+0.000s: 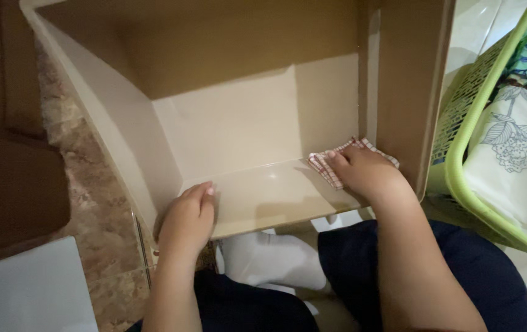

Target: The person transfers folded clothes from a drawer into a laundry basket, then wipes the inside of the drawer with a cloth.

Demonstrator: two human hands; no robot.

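An empty beige drawer [245, 123] lies open in front of me, seen from above. My right hand [365, 172] presses flat on a small red-and-white checked cloth [328, 167] at the drawer's near right corner. My left hand [186, 218] rests on the drawer's near left edge, fingers curled over the rim, holding no loose object. My knees in dark blue trousers and a white sock [269, 258] show below the drawer.
A light green plastic laundry basket [460, 166] with floral fabric [515, 147] stands at the right. Brown patterned floor tile [97, 240] runs along the left, beside dark brown furniture [11, 178]. A white sheet [23, 292] lies at the lower left.
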